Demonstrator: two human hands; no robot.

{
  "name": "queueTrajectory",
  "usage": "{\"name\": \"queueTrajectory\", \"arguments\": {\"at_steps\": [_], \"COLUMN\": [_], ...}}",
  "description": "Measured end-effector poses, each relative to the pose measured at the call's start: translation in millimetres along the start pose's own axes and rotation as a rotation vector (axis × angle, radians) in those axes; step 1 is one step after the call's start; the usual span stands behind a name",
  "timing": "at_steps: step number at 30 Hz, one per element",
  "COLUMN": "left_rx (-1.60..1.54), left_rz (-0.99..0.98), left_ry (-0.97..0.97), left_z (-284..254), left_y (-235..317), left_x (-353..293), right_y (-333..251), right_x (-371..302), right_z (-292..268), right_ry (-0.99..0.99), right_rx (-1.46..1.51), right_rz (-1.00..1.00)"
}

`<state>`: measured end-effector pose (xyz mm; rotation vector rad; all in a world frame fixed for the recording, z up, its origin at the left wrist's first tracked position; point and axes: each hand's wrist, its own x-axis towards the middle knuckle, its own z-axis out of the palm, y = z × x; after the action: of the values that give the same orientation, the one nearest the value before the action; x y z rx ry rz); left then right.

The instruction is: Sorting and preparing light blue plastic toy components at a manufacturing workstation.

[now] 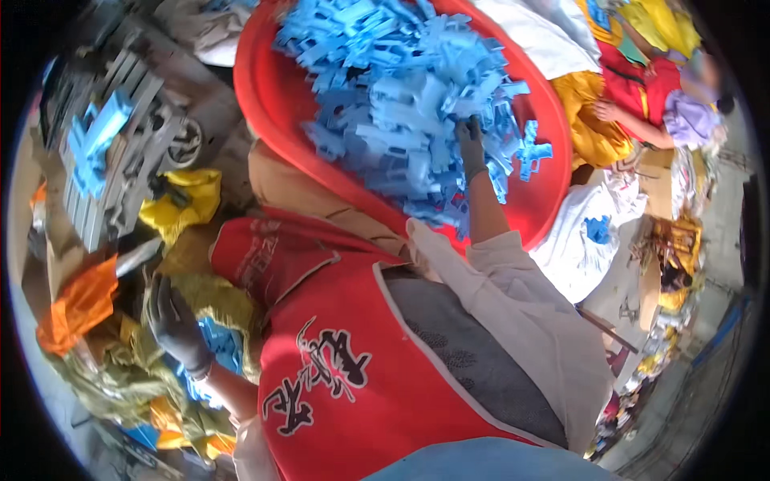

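Right grip: My gloved right grip was lowered onto the blue pieces; the fingertips were partly lost among them, so I could not tell whether it was clamped on one.
Left grip: My gloved left grip stood unclosed, its fingers stretched out and pointing away from me.
Blue pieces: They were gun-shaped and lay heaped under my right grip, mostly beyond it and to its left.
Single piece: One blue piece lay just to the right of my right grip, at the heap's edge.
Red basin: The basin surrounded the heap and my right grip.
Olive sack: The sack was open just beside my left grip, on its right, with more blue parts inside.
Orange sheet: It lay left of my left grip.
Yellow bag: It lay beyond my left grip.
Co-worker's hand: It was well right of my right grip.
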<state>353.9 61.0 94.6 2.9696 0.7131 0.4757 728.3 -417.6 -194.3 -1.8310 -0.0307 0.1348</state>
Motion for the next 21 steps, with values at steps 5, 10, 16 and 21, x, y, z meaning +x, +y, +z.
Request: {"name": "queueTrajectory", "arguments": {"at_steps": [5, 10, 16, 21], "left_rx": [-0.026, 0.050, 0.029, -0.014], "left_rz": [0.010, -0.123, -0.118, -0.151], "left_ry": [0.016, -0.002, 0.035, 0.093], "left_z": [-0.5, -6.0, -9.2, -16.5], "left_y": [3.7, -15.2, -15.0, -12.2], "left_x": [0.4, -32.3, -29.6, -33.3], "right_y": [-3.8, -128.5, -225.6, -226.2], "right_x": [8.8, -21.0, -21.8, -0.8], "right_z": [60.6, 80.6, 89.0, 146.6], "right_ry": [-0.023, -0.371, -0.551, -0.488], "right_rx": [-0.983, -0.773, -1.047, -1.093], "right_rz": [-0.293, 0.134, -0.169, -0.488]}}
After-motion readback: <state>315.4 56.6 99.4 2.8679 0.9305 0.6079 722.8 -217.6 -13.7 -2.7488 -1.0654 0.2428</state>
